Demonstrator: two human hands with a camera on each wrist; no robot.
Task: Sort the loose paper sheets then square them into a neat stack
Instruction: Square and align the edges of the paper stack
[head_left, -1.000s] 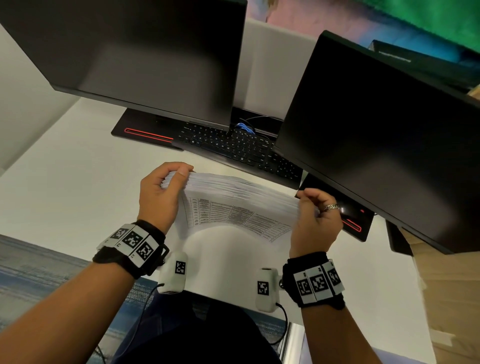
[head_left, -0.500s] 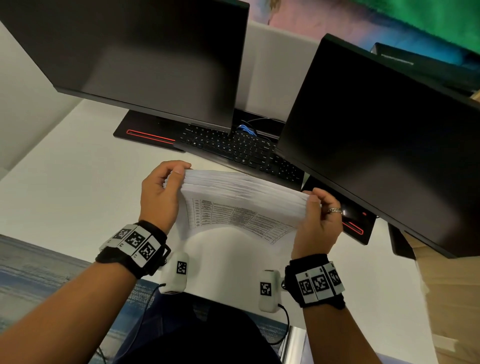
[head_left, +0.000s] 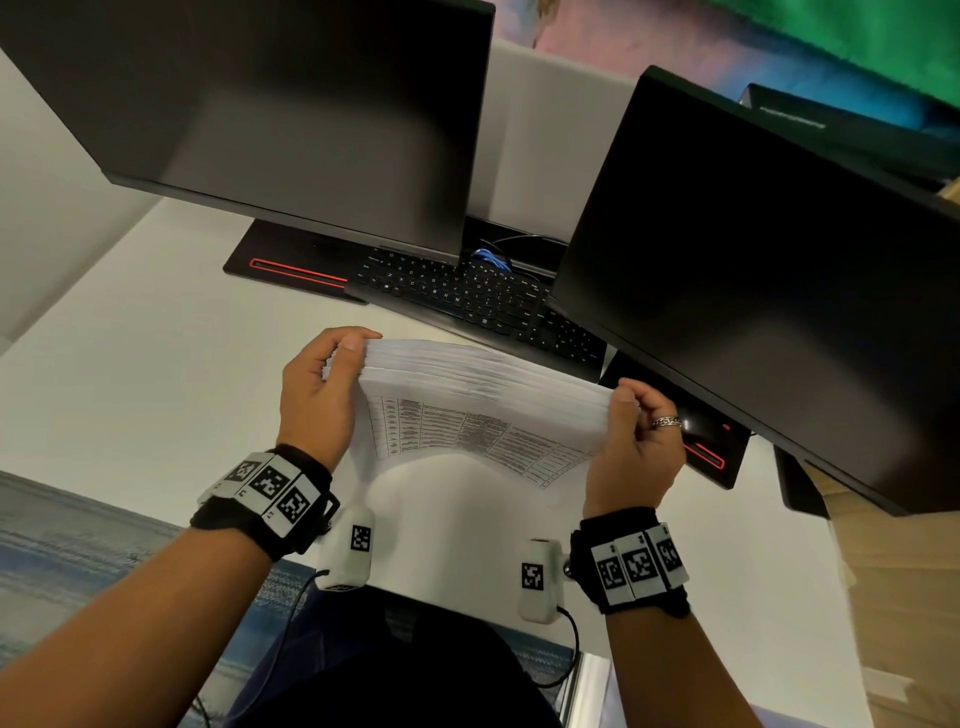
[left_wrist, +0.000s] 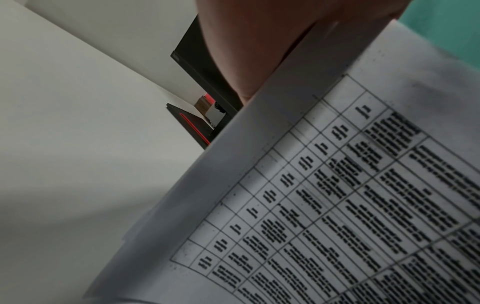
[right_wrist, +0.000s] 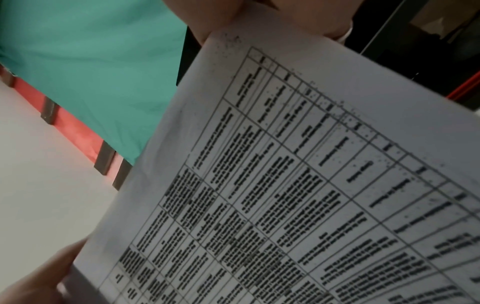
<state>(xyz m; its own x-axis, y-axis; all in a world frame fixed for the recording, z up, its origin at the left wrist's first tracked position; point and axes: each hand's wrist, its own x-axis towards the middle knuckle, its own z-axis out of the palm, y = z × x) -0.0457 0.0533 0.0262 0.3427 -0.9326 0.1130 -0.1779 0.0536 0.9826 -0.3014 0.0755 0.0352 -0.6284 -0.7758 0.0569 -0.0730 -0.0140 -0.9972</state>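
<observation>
A thick stack of white paper sheets (head_left: 483, 384) stands on edge above the white desk (head_left: 130, 374), its near sheet printed with a table. My left hand (head_left: 343, 364) grips the stack's left end, thumb over the top edge. My right hand (head_left: 631, 415), with a ring, grips the right end. The top edges lie stepped, not flush. In the left wrist view the printed sheet (left_wrist: 337, 205) fills the frame under a finger (left_wrist: 254, 51). The right wrist view shows the same sheet (right_wrist: 298, 174) held at its top corner.
Two dark monitors (head_left: 291, 114) (head_left: 769, 280) hang over the back of the desk. A black keyboard (head_left: 467, 296) lies just behind the stack. Black monitor bases with red stripes (head_left: 291, 270) (head_left: 711, 457) sit left and right. The desk's near edge runs by my lap.
The stack has stayed upright between both hands; the view shifted slightly and the sheets' top edges look a little more gathered.
</observation>
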